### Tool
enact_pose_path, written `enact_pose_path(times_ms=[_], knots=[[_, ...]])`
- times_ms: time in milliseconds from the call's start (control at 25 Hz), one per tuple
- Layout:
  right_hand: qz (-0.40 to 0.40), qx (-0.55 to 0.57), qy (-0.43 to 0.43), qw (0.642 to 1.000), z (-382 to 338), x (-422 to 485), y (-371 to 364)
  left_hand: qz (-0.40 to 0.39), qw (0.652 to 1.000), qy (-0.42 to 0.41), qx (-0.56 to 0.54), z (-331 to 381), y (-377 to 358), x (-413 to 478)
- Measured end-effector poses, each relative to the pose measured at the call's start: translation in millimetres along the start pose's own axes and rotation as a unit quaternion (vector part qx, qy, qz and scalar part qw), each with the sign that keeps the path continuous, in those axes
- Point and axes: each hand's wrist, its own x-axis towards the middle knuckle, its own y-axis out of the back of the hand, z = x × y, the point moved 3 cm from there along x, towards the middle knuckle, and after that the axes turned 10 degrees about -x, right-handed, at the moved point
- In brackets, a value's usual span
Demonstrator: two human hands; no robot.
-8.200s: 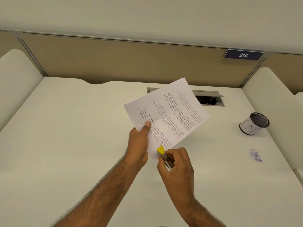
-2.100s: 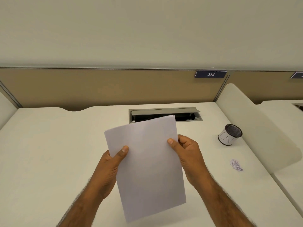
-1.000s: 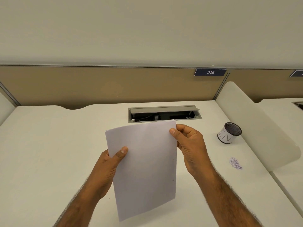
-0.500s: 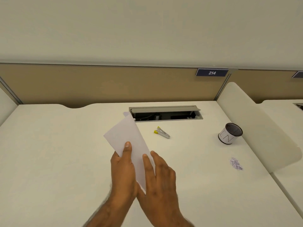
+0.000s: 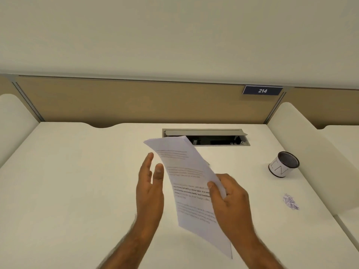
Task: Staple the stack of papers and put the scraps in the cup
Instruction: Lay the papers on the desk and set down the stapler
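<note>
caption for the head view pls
Right hand grips the papers over the desk, left hand open beside them, scraps outside the cup

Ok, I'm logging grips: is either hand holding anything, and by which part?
The right hand pinches the papers at their right edge, about midway along. The left hand is open, holding nothing.

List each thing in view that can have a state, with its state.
Stack of papers: held above the desk, tilted, printed side showing.
Right hand: pinches the papers' right edge.
Left hand: open, fingers straight, beside the papers.
Paper scraps: lying on the desk, outside the cup.
Cup: on the desk, apart from the scraps.
Cable hatch: lid raised.
</note>
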Motion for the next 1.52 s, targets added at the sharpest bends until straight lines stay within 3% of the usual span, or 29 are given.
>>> enact_pose_path(times_ms=[120, 280, 480, 800, 960, 1160, 1320, 1440, 1520], knots=[[-0.104, 0.223, -0.098, 0.964, 15.4, 11.2, 12.8, 0.04, 0.998, 0.029, -0.037, -1.7, 24.7, 21.5], [-0.168, 0.36, -0.168, 0.902, 35.7, 15.8, 16.3, -0.058, 0.992, 0.01, -0.116, 10.2, 27.3, 36.9], [-0.215, 0.381, -0.195, 0.878, 55.0, 10.2, 8.8, -0.045, 0.985, 0.002, -0.165, 24.3, 14.8, 30.7], [-0.201, 0.368, -0.206, 0.884, 64.1, 3.6, 0.7, -0.022, 0.984, 0.021, -0.175, 17.5, 10.1, 26.7], [-0.181, 0.338, -0.26, 0.886, 82.0, -1.9, -14.6, -0.002, 0.986, 0.069, -0.155, -18.2, 11.1, 32.2], [-0.165, 0.278, -0.335, 0.885, 123.8, -17.3, -49.7, 0.041, 0.989, 0.14, -0.005, -97.3, 19.7, 51.5], [-0.163, 0.234, -0.378, 0.881, 153.6, -25.2, -80.4, 0.034, 0.978, 0.143, 0.148, -151.1, 21.1, 68.7], [-0.161, 0.172, -0.394, 0.889, 173.1, -26.3, -96.9, -0.021, 0.951, 0.091, 0.295, -178.7, 24.9, 64.6], [-0.156, 0.129, -0.403, 0.893, 183.5, -27.0, -102.0, -0.086, 0.909, 0.042, 0.405, -197.5, 30.9, 57.0]])
